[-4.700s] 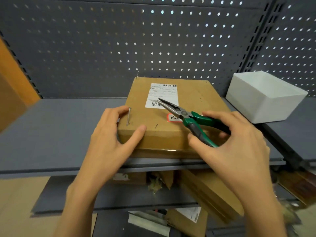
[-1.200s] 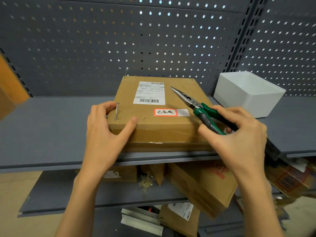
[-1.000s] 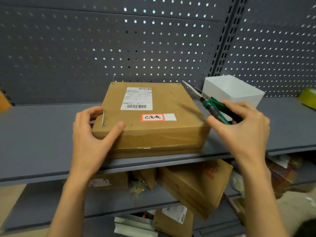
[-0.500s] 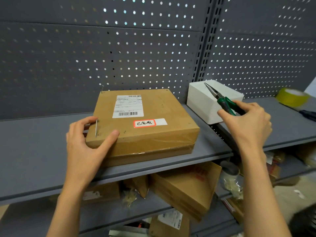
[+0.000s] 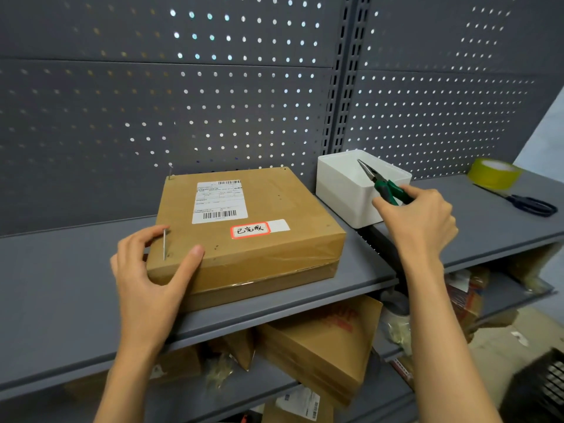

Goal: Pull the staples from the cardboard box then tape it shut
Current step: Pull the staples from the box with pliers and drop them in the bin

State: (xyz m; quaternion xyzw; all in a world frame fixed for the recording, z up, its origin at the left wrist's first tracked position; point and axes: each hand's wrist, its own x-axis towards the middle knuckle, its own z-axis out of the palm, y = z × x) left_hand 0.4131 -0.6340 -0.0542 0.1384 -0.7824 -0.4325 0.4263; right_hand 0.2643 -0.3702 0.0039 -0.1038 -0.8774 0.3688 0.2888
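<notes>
A: Where is the cardboard box (image 5: 250, 227) sitting?

B: It is lying flat on the grey shelf (image 5: 61, 288), near the centre of the view, with a white shipping label (image 5: 219, 200) facing up and a red-bordered sticker (image 5: 251, 230) just toward 5 o'clock from it.

A: And the left hand (image 5: 149, 279)?

B: It is gripping the box's near corner at about 8 o'clock, thumb lying on the top face and fingers curling round the side edge. A long staple (image 5: 164, 244) is standing up from the top between thumb and forefinger. Another staple (image 5: 171, 172) is sticking up at the far corner, toward 11 o'clock.

A: The right hand (image 5: 418, 218)?

B: It is closing round the green handles of the needle-nose pliers (image 5: 378, 181), at 3 o'clock from the box. The tips are pointing over the open white bin (image 5: 341, 196), which is sitting just beside the box; whether they are pinching anything I cannot tell.

A: Anything else?

B: A roll of yellowish tape (image 5: 494, 174) and black scissors (image 5: 531, 204) are lying out toward 2 o'clock, well apart from the box
</notes>
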